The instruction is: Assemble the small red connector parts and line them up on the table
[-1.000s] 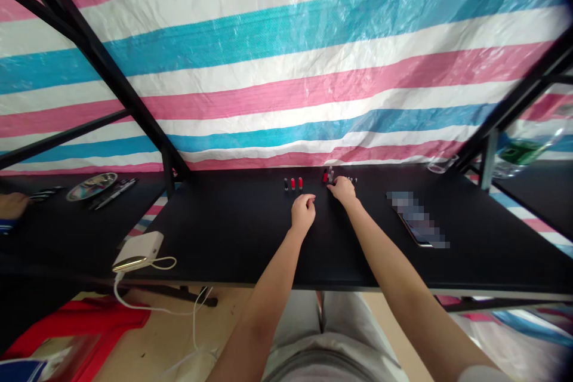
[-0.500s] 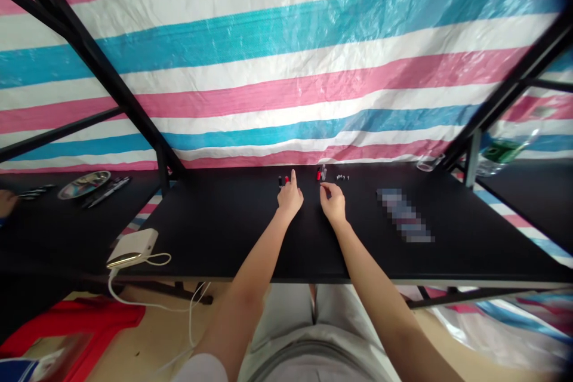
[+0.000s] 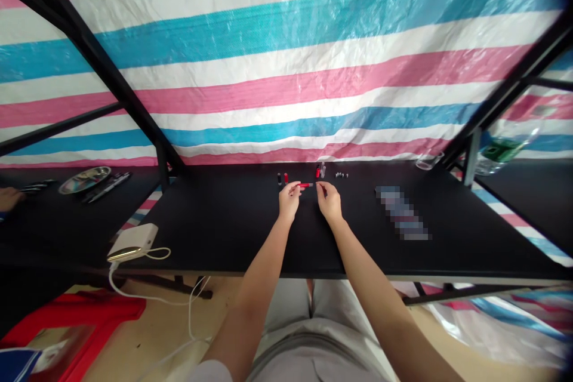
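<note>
My left hand (image 3: 289, 202) is shut on a slim red tube (image 3: 305, 184), possibly a lipstick, which it holds level above the black table (image 3: 224, 233). My right hand (image 3: 329, 202) sits just right of the tube's tip, finger and thumb pinched together; anything between them is too small to see. Beyond the hands stand a black tube (image 3: 280, 178) and a red tube (image 3: 285, 178). Farther right are a red tube (image 3: 317, 171), a clear tube (image 3: 323, 170) and several small dark pieces (image 3: 341, 175).
A blurred-out phone (image 3: 401, 212) lies right of the hands, and a white power bank (image 3: 134, 242) with cable sits at the front left. Left of a black frame post, another person's hand (image 3: 9, 198) is near a metal tray (image 3: 84, 180) and pens (image 3: 107, 186).
The rightmost red tube of the left-hand row is gone from the table and now lies in my left hand. My right hand has shifted slightly left, toward that tube.
</note>
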The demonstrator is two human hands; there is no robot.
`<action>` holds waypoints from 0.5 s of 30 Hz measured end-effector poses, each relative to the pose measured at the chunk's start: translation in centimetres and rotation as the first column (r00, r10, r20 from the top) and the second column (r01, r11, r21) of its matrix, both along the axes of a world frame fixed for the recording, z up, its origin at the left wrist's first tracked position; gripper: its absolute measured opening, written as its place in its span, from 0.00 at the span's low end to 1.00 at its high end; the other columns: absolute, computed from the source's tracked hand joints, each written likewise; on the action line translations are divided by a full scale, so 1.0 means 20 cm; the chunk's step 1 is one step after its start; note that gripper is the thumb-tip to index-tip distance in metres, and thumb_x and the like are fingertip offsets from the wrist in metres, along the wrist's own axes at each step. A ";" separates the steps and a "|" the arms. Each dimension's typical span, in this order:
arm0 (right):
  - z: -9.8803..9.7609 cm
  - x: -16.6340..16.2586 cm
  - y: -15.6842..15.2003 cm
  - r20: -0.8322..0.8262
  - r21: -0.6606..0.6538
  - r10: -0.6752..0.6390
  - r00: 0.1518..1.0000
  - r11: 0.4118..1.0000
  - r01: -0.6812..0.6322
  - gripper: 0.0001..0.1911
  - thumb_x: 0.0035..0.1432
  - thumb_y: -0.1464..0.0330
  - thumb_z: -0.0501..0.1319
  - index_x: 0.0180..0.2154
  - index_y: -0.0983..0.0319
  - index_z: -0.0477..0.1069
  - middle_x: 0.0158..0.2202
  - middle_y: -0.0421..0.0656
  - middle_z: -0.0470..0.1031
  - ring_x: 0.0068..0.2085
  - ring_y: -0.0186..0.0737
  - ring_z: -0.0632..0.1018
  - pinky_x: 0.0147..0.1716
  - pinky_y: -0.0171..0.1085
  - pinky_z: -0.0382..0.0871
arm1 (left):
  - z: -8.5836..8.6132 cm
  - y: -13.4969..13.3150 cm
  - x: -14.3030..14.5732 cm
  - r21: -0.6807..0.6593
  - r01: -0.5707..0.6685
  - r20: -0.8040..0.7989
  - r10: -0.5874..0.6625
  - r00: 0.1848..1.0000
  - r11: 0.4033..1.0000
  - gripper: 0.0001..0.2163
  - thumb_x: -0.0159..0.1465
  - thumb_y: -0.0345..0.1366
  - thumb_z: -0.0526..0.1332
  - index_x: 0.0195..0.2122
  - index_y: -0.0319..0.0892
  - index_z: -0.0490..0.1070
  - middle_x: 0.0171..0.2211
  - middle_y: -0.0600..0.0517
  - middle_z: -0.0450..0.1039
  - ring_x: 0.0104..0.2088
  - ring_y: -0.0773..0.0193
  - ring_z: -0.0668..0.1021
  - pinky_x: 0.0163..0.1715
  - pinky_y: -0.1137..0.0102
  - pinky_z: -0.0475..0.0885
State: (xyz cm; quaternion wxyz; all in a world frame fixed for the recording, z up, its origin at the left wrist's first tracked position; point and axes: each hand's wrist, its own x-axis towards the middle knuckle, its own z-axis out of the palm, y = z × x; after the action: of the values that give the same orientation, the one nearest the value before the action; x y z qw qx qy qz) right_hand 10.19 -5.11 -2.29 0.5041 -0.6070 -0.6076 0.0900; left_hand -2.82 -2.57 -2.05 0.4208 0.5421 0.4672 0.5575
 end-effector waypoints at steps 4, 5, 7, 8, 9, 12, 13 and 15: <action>0.01 -0.01 -0.01 -0.034 -0.041 0.063 0.997 0.997 -0.064 0.21 0.61 0.58 0.43 0.36 0.62 0.68 0.31 0.45 0.72 0.34 0.38 0.72 0.37 0.36 0.65 | 0.03 -0.05 -0.02 -0.056 0.075 0.108 -0.069 0.992 0.996 0.13 0.57 0.38 0.59 0.40 0.38 0.70 0.33 0.45 0.75 0.30 0.65 0.76 0.29 0.72 0.69; 0.01 -0.01 -0.01 -0.044 -0.044 0.074 0.996 0.996 -0.076 0.21 0.61 0.57 0.43 0.36 0.62 0.68 0.30 0.45 0.71 0.33 0.38 0.72 0.36 0.35 0.65 | 0.03 -0.06 -0.03 -0.063 0.088 0.110 -0.081 0.991 0.994 0.13 0.56 0.38 0.59 0.40 0.38 0.70 0.33 0.45 0.75 0.29 0.66 0.76 0.27 0.73 0.67; 0.01 -0.01 -0.01 -0.066 -0.045 0.085 0.994 0.995 -0.088 0.21 0.60 0.55 0.44 0.35 0.62 0.67 0.30 0.44 0.71 0.32 0.37 0.71 0.35 0.35 0.64 | 0.04 -0.06 -0.05 -0.063 0.117 0.130 -0.108 0.986 0.991 0.14 0.56 0.39 0.59 0.41 0.38 0.70 0.33 0.45 0.75 0.28 0.67 0.75 0.23 0.76 0.65; 0.01 -0.02 -0.02 -0.078 -0.046 0.088 0.993 0.995 -0.092 0.21 0.60 0.55 0.44 0.35 0.62 0.67 0.29 0.43 0.71 0.32 0.37 0.71 0.34 0.34 0.64 | 0.05 -0.06 -0.05 -0.061 0.137 0.141 -0.128 0.982 0.989 0.14 0.56 0.40 0.59 0.41 0.38 0.69 0.34 0.45 0.75 0.28 0.68 0.74 0.22 0.76 0.63; 0.01 -0.02 -0.02 -0.089 -0.048 0.093 0.992 0.994 -0.098 0.21 0.60 0.55 0.44 0.34 0.62 0.67 0.29 0.43 0.70 0.31 0.36 0.71 0.33 0.34 0.64 | 0.04 -0.06 -0.05 -0.060 0.160 0.148 -0.150 0.978 0.985 0.15 0.56 0.40 0.59 0.41 0.38 0.69 0.34 0.45 0.75 0.28 0.68 0.74 0.22 0.76 0.62; 0.02 -0.02 -0.02 -0.117 -0.055 0.117 0.986 0.991 -0.124 0.21 0.60 0.54 0.44 0.32 0.62 0.67 0.26 0.41 0.69 0.28 0.34 0.69 0.30 0.32 0.63 | 0.04 -0.07 -0.03 -0.069 0.222 0.159 -0.209 0.965 0.973 0.16 0.55 0.41 0.60 0.42 0.37 0.69 0.33 0.45 0.75 0.27 0.69 0.74 0.21 0.77 0.62; 0.02 -0.02 -0.02 -0.122 -0.057 0.121 0.985 0.990 -0.129 0.21 0.60 0.54 0.44 0.31 0.62 0.66 0.25 0.40 0.68 0.27 0.34 0.69 0.29 0.32 0.62 | 0.04 -0.07 -0.03 -0.071 0.228 0.163 -0.214 0.963 0.971 0.16 0.55 0.41 0.60 0.41 0.37 0.69 0.33 0.45 0.74 0.27 0.69 0.74 0.21 0.77 0.61; 0.02 -0.02 -0.03 -0.130 -0.058 0.123 0.984 0.990 -0.131 0.21 0.59 0.54 0.44 0.31 0.62 0.67 0.24 0.40 0.68 0.26 0.33 0.68 0.29 0.32 0.62 | 0.05 -0.07 -0.02 -0.071 0.216 0.175 -0.201 0.964 0.974 0.16 0.55 0.42 0.60 0.41 0.37 0.69 0.33 0.45 0.74 0.26 0.70 0.73 0.21 0.77 0.61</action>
State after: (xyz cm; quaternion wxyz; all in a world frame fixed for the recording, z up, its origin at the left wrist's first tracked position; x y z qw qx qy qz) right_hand 9.78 -5.65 -1.86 0.5144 -0.5766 -0.6086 0.1803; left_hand -3.27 -4.01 -1.13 0.5386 0.5204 0.3951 0.5319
